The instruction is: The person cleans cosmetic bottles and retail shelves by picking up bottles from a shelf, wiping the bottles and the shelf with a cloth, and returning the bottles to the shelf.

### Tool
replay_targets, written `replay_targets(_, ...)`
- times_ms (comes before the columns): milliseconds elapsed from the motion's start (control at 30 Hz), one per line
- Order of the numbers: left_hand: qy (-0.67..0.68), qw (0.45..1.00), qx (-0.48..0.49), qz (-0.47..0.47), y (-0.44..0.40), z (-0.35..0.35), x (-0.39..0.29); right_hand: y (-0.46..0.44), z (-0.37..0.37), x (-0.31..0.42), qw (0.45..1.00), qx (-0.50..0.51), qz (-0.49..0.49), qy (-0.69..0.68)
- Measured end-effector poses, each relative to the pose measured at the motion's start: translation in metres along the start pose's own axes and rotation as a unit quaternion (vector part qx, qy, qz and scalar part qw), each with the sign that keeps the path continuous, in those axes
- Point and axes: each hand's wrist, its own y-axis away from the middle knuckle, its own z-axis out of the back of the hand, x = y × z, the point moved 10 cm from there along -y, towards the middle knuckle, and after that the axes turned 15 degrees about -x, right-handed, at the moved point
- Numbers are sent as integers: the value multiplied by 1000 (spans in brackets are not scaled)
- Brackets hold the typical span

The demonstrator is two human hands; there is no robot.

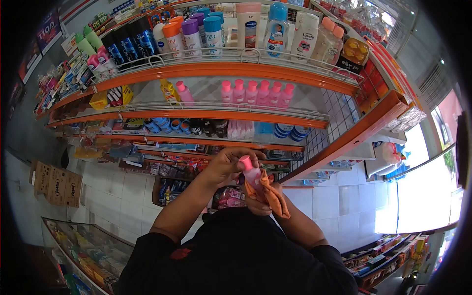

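Observation:
A small pink bottle (252, 176) with a pink cap is held tilted in front of my chest. Curled about its cap end are the fingers of my left hand (227, 165). Lower down, my right hand (257, 205) grips the bottle together with an orange cloth (277, 200), which wraps its side and hangs below. Beyond my hands, a row of similar pink bottles (251, 93) stands upright on an orange-edged shelf. A single pink bottle (185, 93) and a yellow bottle (169, 92) stand to their left.
The top shelf holds several toiletries, among them a lotion bottle (249, 27) and a blue-capped bottle (278, 32). Lower shelves hold jars (209, 128) and packets. On the floor at left sits a cardboard box (58, 186). A glass display case (91, 250) is behind me at left.

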Motion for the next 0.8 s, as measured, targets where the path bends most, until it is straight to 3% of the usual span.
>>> replay_targets(100,33,999,3,8,0,-8,2,2,1,-4,1000,12,-14,-16)
replay_targets(200,-2,999,-44,11,2,-11,-7,9,27,16,989,-109,46,90)
replay_targets(300,-98,993,-70,11,3,1,-2,22,32,48,883,-289,161,332)
replay_targets(433,-178,980,-88,-6,5,9,2,26,43,54,848,-318,160,393)
replay_targets(533,-124,991,-44,-4,8,6,4,23,35,49,892,-256,164,336)
replay_targets(633,-188,972,20,-137,0,-6,-14,17,28,27,932,-208,87,284)
replay_targets(667,-168,979,2,-114,1,-8,-8,14,32,26,906,-238,90,339)
replay_targets(767,-117,990,4,-84,1,-13,2,14,55,15,919,-201,58,335)
replay_targets(800,-89,992,-3,-88,-1,-5,7,8,24,20,926,-179,75,324)
